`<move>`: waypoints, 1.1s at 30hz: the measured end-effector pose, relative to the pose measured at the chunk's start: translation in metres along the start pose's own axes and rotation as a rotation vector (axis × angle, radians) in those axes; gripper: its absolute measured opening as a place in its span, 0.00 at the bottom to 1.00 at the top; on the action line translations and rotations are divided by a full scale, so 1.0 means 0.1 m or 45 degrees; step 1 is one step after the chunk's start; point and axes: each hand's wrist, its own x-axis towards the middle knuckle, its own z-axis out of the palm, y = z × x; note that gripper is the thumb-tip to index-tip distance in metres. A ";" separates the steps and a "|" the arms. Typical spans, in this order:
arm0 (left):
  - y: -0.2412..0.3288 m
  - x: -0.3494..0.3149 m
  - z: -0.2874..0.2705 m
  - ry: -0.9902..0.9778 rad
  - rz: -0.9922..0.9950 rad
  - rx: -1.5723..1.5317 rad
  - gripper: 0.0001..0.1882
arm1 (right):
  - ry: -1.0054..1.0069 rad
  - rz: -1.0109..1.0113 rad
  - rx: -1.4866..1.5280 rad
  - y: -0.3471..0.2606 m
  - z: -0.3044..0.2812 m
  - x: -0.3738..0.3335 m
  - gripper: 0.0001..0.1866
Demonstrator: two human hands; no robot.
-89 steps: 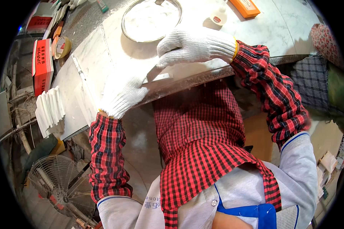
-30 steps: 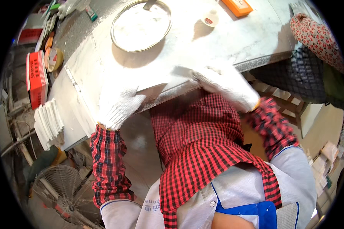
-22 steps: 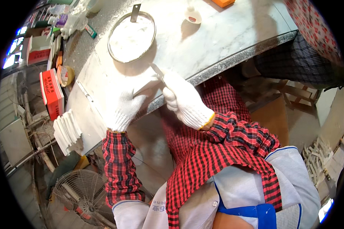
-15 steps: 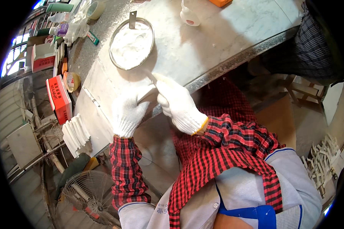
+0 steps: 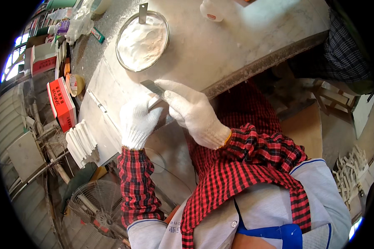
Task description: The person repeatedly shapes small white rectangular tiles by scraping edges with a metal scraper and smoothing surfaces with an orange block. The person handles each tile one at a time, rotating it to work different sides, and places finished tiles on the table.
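Note:
My left hand [image 5: 136, 121], in a white knit glove, is closed on a thin white strip [image 5: 154, 101] whose near end shows past the thumb. In my gloved right hand [image 5: 195, 114] a flat metal scraper blade [image 5: 153, 88] is gripped, its tip pointing to the upper left, just above the strip. Right behind both hands stands a round metal bowl [image 5: 167, 39] filled with a white paste or powder [image 5: 138, 46]. A second flat metal blade [image 5: 143, 13] stands upright at the bowl's far rim.
Stacked white strips [image 5: 82, 143] lie left of my left hand at the table's edge [image 5: 253, 68]. Beyond them are a red and white box [image 5: 62, 103], a tape roll [image 5: 76, 85] and bottles. A white squeeze bottle [image 5: 212, 10] stands far back; a fan [image 5: 99, 207] is at lower left.
My right hand has turned and the scraper blade now shows broadside above the strip. My left hand keeps its hold. The whole view has shifted slightly.

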 end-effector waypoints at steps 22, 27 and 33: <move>0.10 0.02 -0.06 0.087 0.061 -0.038 0.13 | -0.287 -0.365 -1.496 -0.86 -0.36 0.13 0.17; 0.07 0.05 -0.06 0.120 0.091 0.041 0.11 | -0.540 -0.791 -2.319 -1.18 -0.10 0.47 0.18; 0.04 0.03 -0.03 0.164 0.060 0.129 0.10 | -0.960 -0.640 -2.454 -1.17 0.27 0.90 0.18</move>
